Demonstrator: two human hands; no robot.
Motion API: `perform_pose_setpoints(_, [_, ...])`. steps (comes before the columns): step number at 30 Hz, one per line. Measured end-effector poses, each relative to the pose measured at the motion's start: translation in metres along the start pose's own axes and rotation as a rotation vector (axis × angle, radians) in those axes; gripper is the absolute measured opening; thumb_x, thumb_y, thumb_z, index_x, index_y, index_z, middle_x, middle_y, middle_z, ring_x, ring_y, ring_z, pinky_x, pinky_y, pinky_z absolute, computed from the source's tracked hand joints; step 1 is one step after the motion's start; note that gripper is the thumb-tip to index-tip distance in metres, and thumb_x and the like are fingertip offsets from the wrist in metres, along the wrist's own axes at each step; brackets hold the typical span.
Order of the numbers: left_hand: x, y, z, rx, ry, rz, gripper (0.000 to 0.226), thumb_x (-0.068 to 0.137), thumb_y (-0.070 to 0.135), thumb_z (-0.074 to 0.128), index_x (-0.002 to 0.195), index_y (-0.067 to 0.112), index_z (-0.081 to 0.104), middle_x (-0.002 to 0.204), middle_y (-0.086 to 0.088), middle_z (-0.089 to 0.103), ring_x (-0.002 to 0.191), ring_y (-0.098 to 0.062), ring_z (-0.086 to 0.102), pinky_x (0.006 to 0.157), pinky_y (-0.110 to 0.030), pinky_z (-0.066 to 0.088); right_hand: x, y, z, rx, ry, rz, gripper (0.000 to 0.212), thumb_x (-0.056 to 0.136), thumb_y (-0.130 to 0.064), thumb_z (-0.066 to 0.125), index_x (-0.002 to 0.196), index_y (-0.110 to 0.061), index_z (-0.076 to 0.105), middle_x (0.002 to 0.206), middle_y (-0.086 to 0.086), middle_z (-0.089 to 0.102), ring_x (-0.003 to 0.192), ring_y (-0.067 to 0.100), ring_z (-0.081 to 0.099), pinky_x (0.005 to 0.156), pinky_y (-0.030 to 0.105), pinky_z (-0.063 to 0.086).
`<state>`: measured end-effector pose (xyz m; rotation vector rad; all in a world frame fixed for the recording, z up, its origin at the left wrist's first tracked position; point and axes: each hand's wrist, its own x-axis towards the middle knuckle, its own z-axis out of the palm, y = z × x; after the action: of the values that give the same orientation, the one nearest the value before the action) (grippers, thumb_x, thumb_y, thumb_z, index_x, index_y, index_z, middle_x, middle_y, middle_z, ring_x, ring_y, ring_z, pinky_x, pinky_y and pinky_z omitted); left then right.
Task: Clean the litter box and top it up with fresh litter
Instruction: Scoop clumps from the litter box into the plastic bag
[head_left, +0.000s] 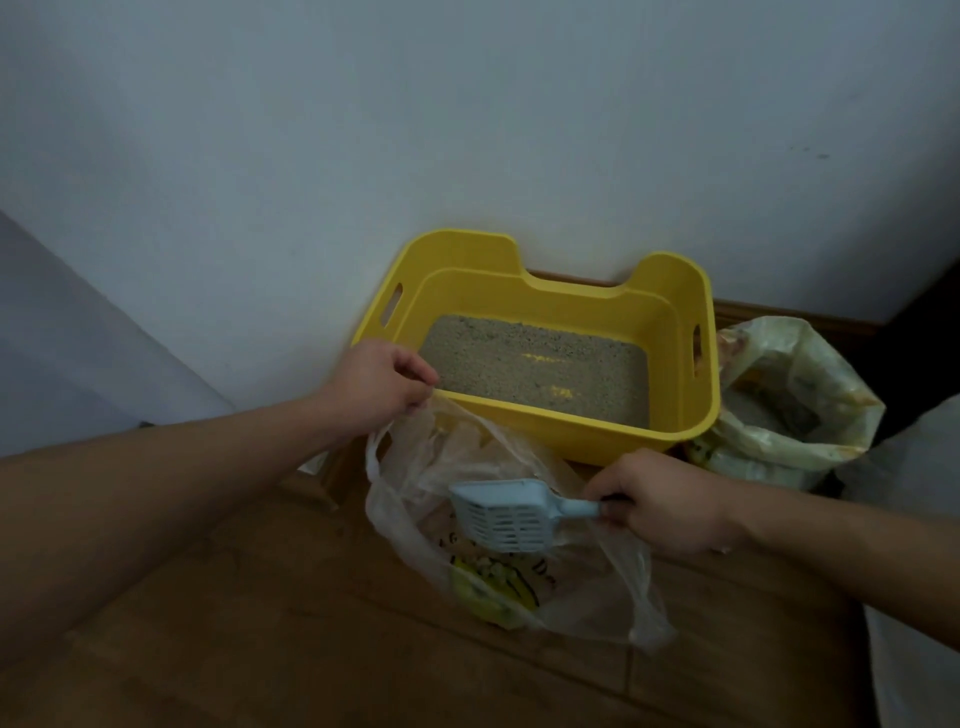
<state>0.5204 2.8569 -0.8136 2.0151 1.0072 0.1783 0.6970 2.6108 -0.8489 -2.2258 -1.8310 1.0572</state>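
A yellow litter box (691, 306) stands against the white wall, with a thin grey layer of litter (535, 364) on its floor and yellow patches showing through. In front of it a clear plastic bag (415, 519) hangs open. My left hand (379, 384) pinches the bag's upper edge by the box's near left corner. My right hand (660, 504) grips the handle of a pale blue slotted scoop (504, 514), whose head is tilted down over the bag's mouth. Yellow printed packaging shows inside the bag.
An open sack of litter (789, 400) stands just right of the box. The floor (260, 649) is brown wood. A dark shape fills the far right corner, and a pale surface runs along the left wall.
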Motion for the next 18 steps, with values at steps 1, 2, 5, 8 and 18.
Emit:
perform_pose_setpoints(1, [0.000,-0.001,0.000,0.003,-0.001,0.000,0.010,0.083,-0.003,0.071,0.081,0.006,0.071,0.069,-0.014,0.069,0.051,-0.009,0.061,0.053,-0.017,0.052,0.000,0.000,-0.001,0.000,0.007,-0.006,0.023,0.090,-0.010,0.055,0.077,-0.026,0.063,0.082,-0.009,0.066,0.072,0.004,0.055,0.071,0.029,0.046])
perform_pose_setpoints(2, [0.000,-0.002,0.000,0.007,-0.004,-0.001,0.011,0.083,-0.003,0.071,0.080,0.008,0.070,0.069,-0.014,0.069,0.052,-0.010,0.061,0.054,-0.019,0.053,0.000,0.000,-0.001,-0.001,0.011,-0.009,0.023,0.091,-0.010,0.055,0.079,-0.027,0.064,0.082,-0.009,0.066,0.073,0.004,0.055,0.072,0.029,0.046])
perform_pose_setpoints(5, [0.002,-0.004,0.000,-0.002,-0.007,-0.008,0.014,0.083,-0.004,0.071,0.077,0.008,0.069,0.067,-0.014,0.068,0.053,-0.013,0.061,0.054,-0.020,0.052,0.002,0.002,-0.001,0.013,0.022,-0.014,0.019,0.092,-0.010,0.054,0.093,-0.020,0.071,0.087,-0.007,0.069,0.080,0.007,0.059,0.075,0.031,0.049])
perform_pose_setpoints(8, [0.003,-0.005,0.000,0.003,-0.007,-0.006,0.010,0.083,-0.004,0.070,0.081,0.006,0.070,0.069,-0.015,0.069,0.054,-0.014,0.061,0.053,-0.018,0.052,0.004,0.004,-0.001,0.027,0.019,-0.019,0.020,0.092,-0.011,0.054,0.096,-0.019,0.071,0.088,-0.007,0.069,0.081,0.008,0.060,0.075,0.033,0.050])
perform_pose_setpoints(18, [0.007,-0.009,-0.003,-0.013,-0.005,0.002,0.010,0.082,-0.004,0.071,0.082,0.006,0.071,0.065,-0.012,0.069,0.053,-0.013,0.062,0.056,-0.024,0.054,0.005,0.002,-0.013,0.133,0.027,-0.010,0.023,0.095,-0.014,0.055,0.100,-0.027,0.073,0.081,-0.015,0.066,0.077,0.001,0.059,0.071,0.024,0.049])
